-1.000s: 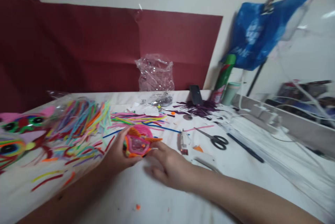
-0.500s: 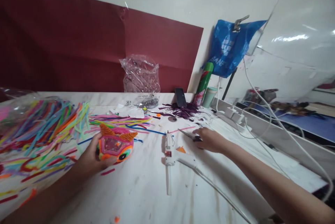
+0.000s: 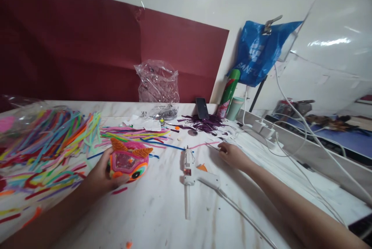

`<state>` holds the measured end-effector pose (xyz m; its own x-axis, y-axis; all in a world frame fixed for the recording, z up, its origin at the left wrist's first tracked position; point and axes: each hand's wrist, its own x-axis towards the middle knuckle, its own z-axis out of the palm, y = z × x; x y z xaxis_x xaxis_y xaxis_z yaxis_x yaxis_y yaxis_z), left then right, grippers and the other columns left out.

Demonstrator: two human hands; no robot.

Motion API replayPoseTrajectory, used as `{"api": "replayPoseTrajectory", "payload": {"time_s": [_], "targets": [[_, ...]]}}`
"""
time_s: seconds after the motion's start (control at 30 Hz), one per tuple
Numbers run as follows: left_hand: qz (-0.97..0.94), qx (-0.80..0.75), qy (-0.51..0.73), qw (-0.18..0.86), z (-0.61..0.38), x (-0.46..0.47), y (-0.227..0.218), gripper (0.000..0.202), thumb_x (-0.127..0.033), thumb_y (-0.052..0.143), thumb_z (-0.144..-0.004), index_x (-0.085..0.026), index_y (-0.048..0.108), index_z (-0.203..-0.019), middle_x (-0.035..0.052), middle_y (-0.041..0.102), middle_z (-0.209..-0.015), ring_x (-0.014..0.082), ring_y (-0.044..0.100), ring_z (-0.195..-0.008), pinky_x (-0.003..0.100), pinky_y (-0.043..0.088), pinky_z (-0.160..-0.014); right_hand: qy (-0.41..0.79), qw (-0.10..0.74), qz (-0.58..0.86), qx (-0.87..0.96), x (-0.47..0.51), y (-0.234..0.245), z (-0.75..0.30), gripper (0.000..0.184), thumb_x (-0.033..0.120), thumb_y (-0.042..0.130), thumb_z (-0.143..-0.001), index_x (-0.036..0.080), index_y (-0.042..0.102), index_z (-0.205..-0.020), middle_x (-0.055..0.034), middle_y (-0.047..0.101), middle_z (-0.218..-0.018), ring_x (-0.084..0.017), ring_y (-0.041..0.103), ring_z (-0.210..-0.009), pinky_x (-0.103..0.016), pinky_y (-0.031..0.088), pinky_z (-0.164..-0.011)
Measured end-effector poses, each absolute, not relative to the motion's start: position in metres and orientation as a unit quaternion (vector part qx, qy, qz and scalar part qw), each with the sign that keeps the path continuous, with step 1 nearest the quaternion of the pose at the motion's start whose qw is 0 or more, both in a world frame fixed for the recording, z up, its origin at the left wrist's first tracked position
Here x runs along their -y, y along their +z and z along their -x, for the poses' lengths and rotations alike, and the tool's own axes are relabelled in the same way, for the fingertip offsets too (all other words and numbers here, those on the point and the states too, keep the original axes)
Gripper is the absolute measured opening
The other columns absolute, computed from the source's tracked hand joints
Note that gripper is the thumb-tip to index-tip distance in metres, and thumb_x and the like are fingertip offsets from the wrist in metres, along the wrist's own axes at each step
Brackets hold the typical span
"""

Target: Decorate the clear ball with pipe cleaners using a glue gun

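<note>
My left hand (image 3: 103, 173) is wrapped round a pink and orange pipe-cleaner animal head (image 3: 129, 159). It has ribbed orange ears and a large eye with a black pupil, and sits low over the table. At the right, my right hand (image 3: 232, 155) has its fingers closed on what look like scissors (image 3: 214, 146); only thin blades stick out to the left, the handles hidden by the hand. Between both hands a white hot glue gun (image 3: 188, 167) lies with its nozzle pointing away and a glue stick out of its back. A pink pipe cleaner (image 3: 200, 144) lies close to the blades.
Loose coloured pipe cleaners (image 3: 58, 136) are heaped at the left. Purple scraps (image 3: 200, 123) lie at the back beneath a phone (image 3: 202, 108), near a green spray can (image 3: 229, 92) and a cup (image 3: 235, 108). White cables (image 3: 290, 152) and a power strip (image 3: 266, 130) run along the right.
My right hand has drawn slightly right, and the scissor blades have shifted with it. The view has turned a little. My left hand keeps the animal head in the same place.
</note>
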<state>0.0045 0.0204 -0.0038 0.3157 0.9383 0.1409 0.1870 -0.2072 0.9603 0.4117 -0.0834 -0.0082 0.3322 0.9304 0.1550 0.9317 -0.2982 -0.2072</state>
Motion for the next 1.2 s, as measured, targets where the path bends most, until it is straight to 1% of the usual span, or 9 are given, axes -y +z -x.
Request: {"api": "replayPoseTrajectory", "payload": {"time_s": [0.1,0.23,0.4,0.47,0.53,0.63,0.9,1.07,1.2], "targets": [[-0.659,-0.412,0.418,0.469,-0.006,-0.02,-0.004,0.075,-0.039,0.078,-0.053,-0.025,0.045,-0.119,0.0054,0.07,-0.106,0.03,0.068,-0.099,0.036,0.057,-0.081,0.003,0.176,0.81,0.559,0.083,-0.003,-0.418,0.032,0.014,0.044,-0.081,0.012,0.065,-0.104,-0.0122,0.073,-0.093,-0.021,0.067,-0.081,-0.028,0.047,-0.071],[-0.664,-0.409,0.428,0.458,-0.007,-0.02,-0.007,0.076,-0.039,0.078,-0.053,-0.023,0.045,-0.119,0.0052,0.07,-0.102,0.0276,0.069,-0.091,0.034,0.057,-0.074,0.014,0.216,0.784,0.582,0.086,0.009,-0.405,0.029,0.02,0.042,-0.083,0.015,0.066,-0.1,-0.0086,0.073,-0.088,-0.022,0.067,-0.079,-0.031,0.05,-0.073],[-0.685,-0.412,0.409,0.439,-0.008,-0.014,-0.013,0.082,-0.036,0.075,-0.056,-0.019,0.04,-0.128,0.0076,0.068,-0.108,0.0266,0.067,-0.093,0.035,0.057,-0.074,0.103,0.287,0.644,0.702,0.1,0.035,-0.346,0.028,0.03,0.044,-0.089,0.018,0.067,-0.099,-0.0068,0.074,-0.091,-0.019,0.068,-0.079,-0.027,0.054,-0.07],[-0.719,-0.408,0.395,0.4,-0.007,-0.01,-0.015,0.083,-0.033,0.075,-0.058,-0.018,0.038,-0.131,0.0089,0.065,-0.112,0.0261,0.066,-0.095,0.036,0.056,-0.077,0.122,0.279,0.571,0.763,0.107,0.042,-0.319,0.026,0.028,0.045,-0.091,0.021,0.068,-0.1,-0.0058,0.074,-0.092,-0.018,0.069,-0.079,-0.025,0.054,-0.069],[-0.77,-0.382,0.392,0.327,-0.005,-0.008,-0.017,0.084,-0.03,0.077,-0.056,-0.018,0.04,-0.131,0.0112,0.06,-0.121,0.0284,0.062,-0.106,0.039,0.053,-0.087,0.111,0.275,0.502,0.812,0.11,0.044,-0.294,0.025,0.022,0.045,-0.092,0.021,0.068,-0.103,-0.0059,0.074,-0.091,-0.017,0.069,-0.078,-0.024,0.054,-0.068],[-0.806,-0.369,0.376,0.269,-0.003,-0.004,-0.018,0.089,-0.028,0.078,-0.055,-0.017,0.038,-0.134,0.0148,0.053,-0.129,0.0321,0.055,-0.117,0.044,0.048,-0.096,0.094,0.265,0.426,0.86,0.109,0.04,-0.266,0.028,0.014,0.042,-0.092,0.021,0.066,-0.107,-0.0065,0.072,-0.087,-0.016,0.068,-0.076,-0.023,0.053,-0.067],[-0.835,-0.35,0.363,0.222,-0.003,0.003,-0.014,0.094,-0.029,0.08,-0.055,-0.016,0.034,-0.136,0.0185,0.046,-0.136,0.0365,0.046,-0.126,0.05,0.04,-0.105,0.064,0.236,0.407,0.88,0.092,0.025,-0.227,0.029,0.014,0.039,-0.093,0.016,0.068,-0.099,-0.0087,0.072,-0.082,-0.016,0.067,-0.065,-0.025,0.052,-0.059],[-0.837,-0.343,0.364,0.22,-0.004,0.006,-0.011,0.09,-0.031,0.079,-0.057,-0.019,0.035,-0.136,0.0159,0.046,-0.135,0.0337,0.047,-0.125,0.046,0.042,-0.104,0.021,0.266,0.386,0.883,0.088,0.025,-0.225,0.033,0.014,0.038,-0.091,0.016,0.07,-0.101,-0.0121,0.076,-0.089,-0.02,0.071,-0.07,-0.028,0.057,-0.061],[-0.839,-0.342,0.363,0.216,-0.004,0.006,-0.011,0.088,-0.034,0.078,-0.058,-0.017,0.036,-0.134,0.0159,0.045,-0.136,0.0323,0.046,-0.126,0.044,0.041,-0.106,0.004,0.257,0.38,0.889,0.087,0.026,-0.227,0.034,0.012,0.039,-0.09,0.015,0.071,-0.102,-0.0129,0.076,-0.091,-0.021,0.073,-0.071,-0.029,0.059,-0.063]]}}
